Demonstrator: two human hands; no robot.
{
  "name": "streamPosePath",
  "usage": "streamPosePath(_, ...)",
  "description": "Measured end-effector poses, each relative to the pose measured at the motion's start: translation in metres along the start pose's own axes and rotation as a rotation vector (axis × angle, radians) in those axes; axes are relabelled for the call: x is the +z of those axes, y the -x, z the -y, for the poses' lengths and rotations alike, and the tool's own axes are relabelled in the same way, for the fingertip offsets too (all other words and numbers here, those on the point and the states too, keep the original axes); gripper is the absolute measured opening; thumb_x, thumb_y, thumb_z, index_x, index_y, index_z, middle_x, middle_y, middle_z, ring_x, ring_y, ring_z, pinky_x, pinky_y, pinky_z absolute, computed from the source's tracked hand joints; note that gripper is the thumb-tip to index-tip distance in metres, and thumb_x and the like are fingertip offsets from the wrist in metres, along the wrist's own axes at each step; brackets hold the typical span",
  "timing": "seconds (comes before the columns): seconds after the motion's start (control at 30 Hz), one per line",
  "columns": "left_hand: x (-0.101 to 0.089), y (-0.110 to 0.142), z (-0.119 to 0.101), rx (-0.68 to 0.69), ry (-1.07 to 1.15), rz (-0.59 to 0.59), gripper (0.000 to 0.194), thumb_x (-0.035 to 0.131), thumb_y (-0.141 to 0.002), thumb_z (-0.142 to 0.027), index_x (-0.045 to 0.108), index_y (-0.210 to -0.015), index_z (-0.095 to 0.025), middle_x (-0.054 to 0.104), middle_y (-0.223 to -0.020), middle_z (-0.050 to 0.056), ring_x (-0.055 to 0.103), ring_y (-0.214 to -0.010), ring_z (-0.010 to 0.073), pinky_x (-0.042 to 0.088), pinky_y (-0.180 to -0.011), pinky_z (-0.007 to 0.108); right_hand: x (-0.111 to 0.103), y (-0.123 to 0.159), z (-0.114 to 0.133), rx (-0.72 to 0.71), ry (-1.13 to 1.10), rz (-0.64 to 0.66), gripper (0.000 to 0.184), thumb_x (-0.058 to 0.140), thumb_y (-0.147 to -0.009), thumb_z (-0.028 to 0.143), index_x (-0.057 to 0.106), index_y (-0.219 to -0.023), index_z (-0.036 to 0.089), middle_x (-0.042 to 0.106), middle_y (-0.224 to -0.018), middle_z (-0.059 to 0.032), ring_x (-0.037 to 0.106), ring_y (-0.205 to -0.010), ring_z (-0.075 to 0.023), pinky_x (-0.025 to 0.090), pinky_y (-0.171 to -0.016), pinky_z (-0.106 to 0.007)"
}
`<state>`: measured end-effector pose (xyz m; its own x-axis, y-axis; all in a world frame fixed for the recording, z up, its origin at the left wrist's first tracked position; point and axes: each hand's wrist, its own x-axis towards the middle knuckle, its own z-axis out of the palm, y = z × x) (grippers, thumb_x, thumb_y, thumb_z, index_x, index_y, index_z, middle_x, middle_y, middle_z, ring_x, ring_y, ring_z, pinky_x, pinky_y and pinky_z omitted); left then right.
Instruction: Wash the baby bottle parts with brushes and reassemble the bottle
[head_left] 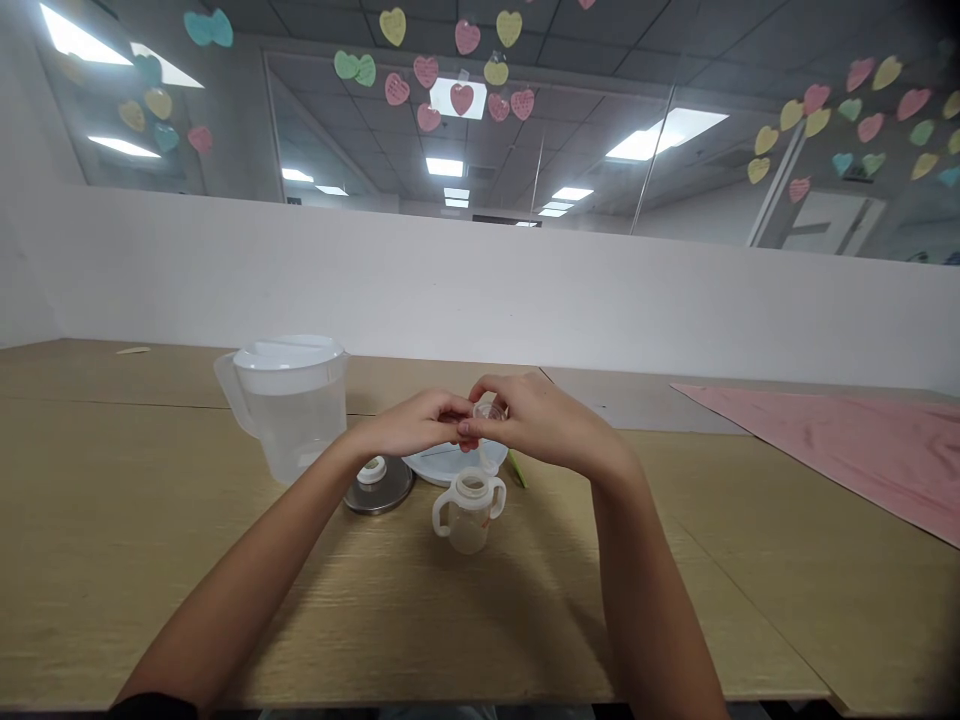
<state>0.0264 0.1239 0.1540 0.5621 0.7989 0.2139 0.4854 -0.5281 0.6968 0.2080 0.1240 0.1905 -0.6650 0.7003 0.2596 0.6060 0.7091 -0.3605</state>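
Both my hands are raised over the middle of the wooden table (150, 540). My left hand (409, 425) and my right hand (536, 420) meet with fingers pinched on a small clear plastic part (487, 410) with a soft tube hanging from it. Directly below stands an open two-handled baby cup (469, 510). A white plate (442, 465) lies behind the cup, partly hidden by my hands.
A clear lidded water pitcher (289, 405) stands at the left. A round metal lid with a white knob (377, 485) lies beside it. A green object (517, 468) peeks out by the plate. A pink cloth (840, 440) covers the right side. A white partition wall (480, 285) runs behind.
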Motion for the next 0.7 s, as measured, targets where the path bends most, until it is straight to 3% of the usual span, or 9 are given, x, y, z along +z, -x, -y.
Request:
streamPosePath(0.3, 0.0002, 0.0009, -0.0042, 0.010, 0.005, -0.016, 0.021, 0.047, -0.081, -0.029, 0.059, -0.074, -0.013, 0.060, -0.074, 0.003, 0.056, -0.076, 0.0154, 0.043, -0.073, 0.027, -0.0020, 0.0024, 0.0041, 0.017, -0.013, 0.001, 0.024, 0.056, -0.073, 0.039, 0.062, -0.086, 0.020, 0.062, -0.074, -0.0014, 0.054, -0.065, -0.0133, 0.033, -0.055, -0.022)
streamPosePath(0.7, -0.0013, 0.0004, -0.0003, 0.004, 0.001, -0.006, 0.021, 0.048, -0.082, -0.028, 0.062, -0.083, -0.012, 0.062, -0.077, 0.004, 0.057, -0.078, 0.0151, 0.043, -0.073, 0.024, -0.0012, 0.0036, 0.0019, -0.023, 0.003, 0.009, 0.024, 0.054, -0.076, 0.040, 0.061, -0.090, 0.021, 0.063, -0.075, -0.0007, 0.055, -0.064, -0.0121, 0.035, -0.055, -0.021)
